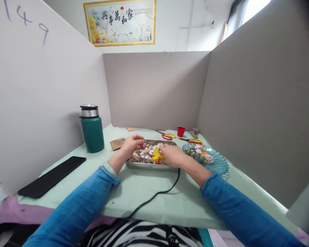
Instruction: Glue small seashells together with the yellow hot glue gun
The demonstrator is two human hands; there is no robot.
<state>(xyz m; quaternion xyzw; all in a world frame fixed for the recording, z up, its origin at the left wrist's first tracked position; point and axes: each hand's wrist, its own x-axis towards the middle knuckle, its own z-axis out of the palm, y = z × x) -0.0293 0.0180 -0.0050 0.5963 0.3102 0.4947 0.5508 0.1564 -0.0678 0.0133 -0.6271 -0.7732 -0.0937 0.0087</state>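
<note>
A metal tray (150, 166) full of small shells (145, 155) lies on the pale green table cover. My right hand (172, 155) is over the tray's right side, its fingers closed round a yellow glue gun (157, 156) whose nozzle points down toward the shells. Above the tray's left part is my left hand (133, 145), thumb and fingers pinched together; whatever they hold is too small to name. A black cord (154, 196) runs from the tray's right side to the table's front edge.
Right of the tray, a blue glass plate (220, 164) holds more shells. Behind stand a red cup (181, 131) and two pairs of scissors (167, 136). On the left are a brown card (117, 143), a green bottle (92, 134) and a black flat object (53, 176).
</note>
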